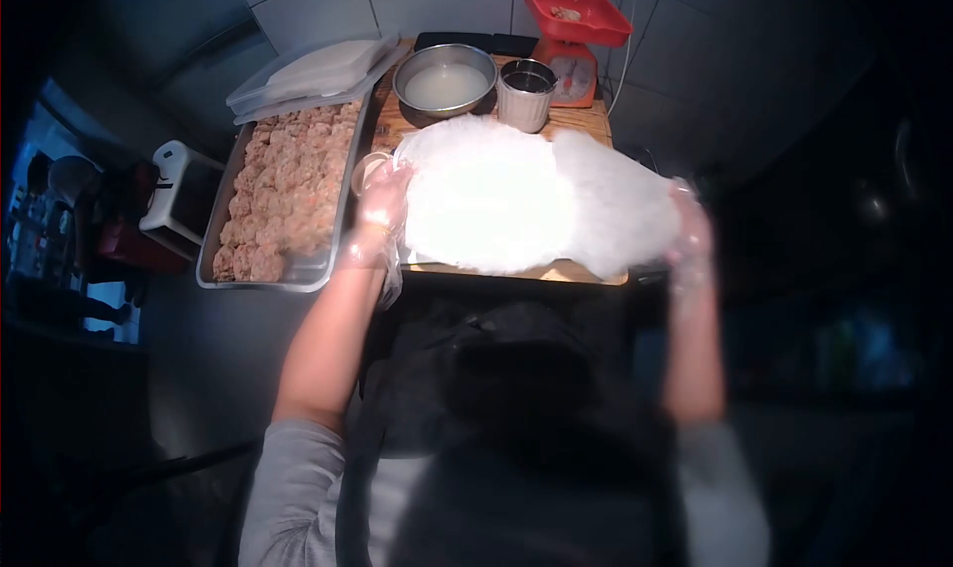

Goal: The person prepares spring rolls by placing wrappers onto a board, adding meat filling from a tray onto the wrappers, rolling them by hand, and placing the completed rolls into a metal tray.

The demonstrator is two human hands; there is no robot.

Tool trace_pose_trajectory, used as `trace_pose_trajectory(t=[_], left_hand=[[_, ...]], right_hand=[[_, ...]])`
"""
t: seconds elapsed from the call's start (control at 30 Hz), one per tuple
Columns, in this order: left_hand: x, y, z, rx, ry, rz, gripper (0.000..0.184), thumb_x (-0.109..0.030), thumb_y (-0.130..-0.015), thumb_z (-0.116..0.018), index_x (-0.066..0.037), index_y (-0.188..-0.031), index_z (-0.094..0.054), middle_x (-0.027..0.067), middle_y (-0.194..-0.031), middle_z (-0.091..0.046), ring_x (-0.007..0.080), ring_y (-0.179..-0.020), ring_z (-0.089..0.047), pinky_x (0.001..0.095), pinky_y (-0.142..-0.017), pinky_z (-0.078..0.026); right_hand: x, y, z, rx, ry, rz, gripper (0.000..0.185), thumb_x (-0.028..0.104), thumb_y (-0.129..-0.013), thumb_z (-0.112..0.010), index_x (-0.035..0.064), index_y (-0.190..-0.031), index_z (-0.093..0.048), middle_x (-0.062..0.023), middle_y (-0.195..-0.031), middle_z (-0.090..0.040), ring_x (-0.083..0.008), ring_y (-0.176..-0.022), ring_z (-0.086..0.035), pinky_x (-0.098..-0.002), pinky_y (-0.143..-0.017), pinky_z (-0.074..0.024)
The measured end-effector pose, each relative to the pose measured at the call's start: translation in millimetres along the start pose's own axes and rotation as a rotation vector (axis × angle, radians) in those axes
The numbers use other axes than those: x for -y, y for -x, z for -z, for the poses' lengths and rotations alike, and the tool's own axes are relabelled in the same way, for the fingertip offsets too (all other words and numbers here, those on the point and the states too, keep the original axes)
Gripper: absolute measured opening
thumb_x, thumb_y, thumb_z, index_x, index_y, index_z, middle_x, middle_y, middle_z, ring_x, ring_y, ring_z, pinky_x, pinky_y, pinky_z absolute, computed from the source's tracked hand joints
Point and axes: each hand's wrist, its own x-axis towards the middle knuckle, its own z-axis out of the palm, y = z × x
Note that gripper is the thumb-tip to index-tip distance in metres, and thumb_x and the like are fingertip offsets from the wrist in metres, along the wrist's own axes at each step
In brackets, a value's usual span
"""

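Observation:
Two overlapping thin white sheets lie over the wooden board [390,120], a brightly lit left sheet [486,200] and a greyer right sheet [620,205]. My left hand [382,205], in a clear plastic glove, is at the left edge of the brighter sheet, its fingers closed on that edge. At the far right, my right hand [692,224], also gloved and blurred, has its fingers closed on the outer edge of the greyer sheet. A small round light-coloured item [365,173] shows beside my left hand, partly hidden.
Left is a metal tray [323,271] of minced-meat portions [288,180], with a plastic lid [323,66] behind. A metal bowl of cloudy liquid [444,80], a ribbed cup [525,105] and a red scale [571,61] stand at the back. A person [74,185] is far left.

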Motion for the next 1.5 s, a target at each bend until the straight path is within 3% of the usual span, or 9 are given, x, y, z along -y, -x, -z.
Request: trace_pose_trajectory(t=[0.27, 0.6, 0.73, 0.87, 1.07, 1.17, 1.2, 1.33, 1.5], left_hand=[[-36, 40, -35, 0.194, -0.583, -0.126, 0.024, -0.023, -0.093, -0.064, -0.002, -0.104, -0.065, 0.0072, -0.09, -0.069, 0.0163, -0.077, -0.063, 0.0305, -0.071, -0.05], [-10, 56, -38, 0.174, -0.533, -0.342, 0.021, -0.024, -0.092, -0.063, -0.01, -0.108, -0.068, 0.0138, -0.093, -0.07, 0.0322, -0.087, -0.068, 0.0392, -0.076, -0.054], [-11, 55, -37, 0.201, -0.463, -0.247, 0.019, -0.02, -0.091, -0.063, -0.01, -0.107, -0.069, 0.0152, -0.093, -0.07, 0.0333, -0.088, -0.068, 0.0398, -0.075, -0.054], [-5, 55, -33, 0.188, -0.46, -0.4, 0.02, -0.015, -0.091, -0.061, -0.007, -0.108, -0.069, 0.0159, -0.096, -0.07, 0.0336, -0.089, -0.068, 0.0391, -0.077, -0.054], [49, 40, -37, 0.337, 0.207, -0.103, 0.024, -0.009, -0.095, -0.056, 0.0, -0.115, -0.064, 0.0128, -0.11, -0.069, 0.0259, -0.1, -0.067, 0.0334, -0.087, -0.054], [16, 21, -28, 0.643, 0.979, 0.326, 0.024, -0.005, -0.097, -0.057, 0.004, -0.119, -0.061, 0.0093, -0.116, -0.065, 0.0157, -0.106, -0.063, 0.0281, -0.092, -0.051], [-17, 24, -18, 0.52, 0.184, -0.074, 0.027, -0.01, -0.094, -0.063, 0.003, -0.118, -0.062, 0.0088, -0.109, -0.068, 0.0139, -0.099, -0.064, 0.0275, -0.089, -0.052], [-109, 27, -14, 0.557, -0.692, -0.369, 0.042, -0.02, -0.077, -0.08, 0.0, -0.111, -0.065, 0.0087, -0.098, -0.07, 0.0149, -0.088, -0.065, 0.0323, -0.08, -0.052], [-112, 25, -34, 0.391, -0.399, -0.255, 0.031, -0.023, -0.087, -0.07, 0.0, -0.108, -0.066, 0.0074, -0.098, -0.069, 0.0145, -0.09, -0.062, 0.0304, -0.083, -0.048]], right_hand=[[115, 4, 32, 0.517, -0.262, -0.031, 0.036, 0.024, -0.104, -0.043, -0.0019, -0.126, -0.055, -0.016, -0.125, -0.061, -0.0275, -0.116, -0.059, -0.0425, -0.103, -0.0462], [83, -41, -290, 1.276, -0.344, -0.368, 0.044, 0.027, -0.105, -0.036, -0.0071, -0.132, -0.042, -0.025, -0.129, -0.053, -0.0367, -0.117, -0.058, -0.05, -0.097, -0.0535], [80, 20, -385, 1.166, 0.415, 0.8, 0.048, 0.03, -0.085, -0.065, 0.0043, -0.125, -0.057, -0.0072, -0.114, -0.066, -0.012, -0.102, -0.058, -0.0252, -0.084, -0.0428], [9, -102, -497, 0.946, 0.162, 0.072, 0.058, 0.041, -0.103, -0.04, -0.0094, -0.131, -0.042, -0.0284, -0.117, -0.058, -0.0307, -0.1, -0.065, -0.0412, -0.079, -0.0582], [-42, -66, -384, 1.46, 0.909, 0.018, 0.071, 0.054, -0.087, -0.065, 0.0052, -0.136, -0.05, -0.0106, -0.134, -0.052, -0.0257, -0.121, -0.05, -0.0409, -0.103, -0.0403], [-14, -25, -301, 1.728, 1.07, -0.231, 0.086, 0.012, -0.064, -0.085, 0.0074, -0.142, -0.047, -0.0106, -0.149, -0.042, -0.0276, -0.143, -0.03, -0.0418, -0.117, -0.0254], [-6, -19, -280, 1.742, 1.49, 0.309, 0.069, 0.007, -0.071, -0.08, 0.0085, -0.135, -0.055, -0.0108, -0.14, -0.052, -0.0246, -0.135, -0.042, -0.0401, -0.113, -0.0314], [21, -35, -199, 1.151, 1.368, 0.216, 0.046, 0.028, -0.078, -0.077, 0.0068, -0.117, -0.066, -0.012, -0.112, -0.066, -0.0251, -0.108, -0.061, -0.0353, -0.095, -0.0456], [57, 9, -152, 0.761, 1.114, 0.662, 0.025, 0.025, -0.088, -0.068, 0.0028, -0.1, -0.064, -0.0035, -0.084, -0.062, -0.0151, -0.082, -0.057, -0.0311, -0.078, -0.0465]])
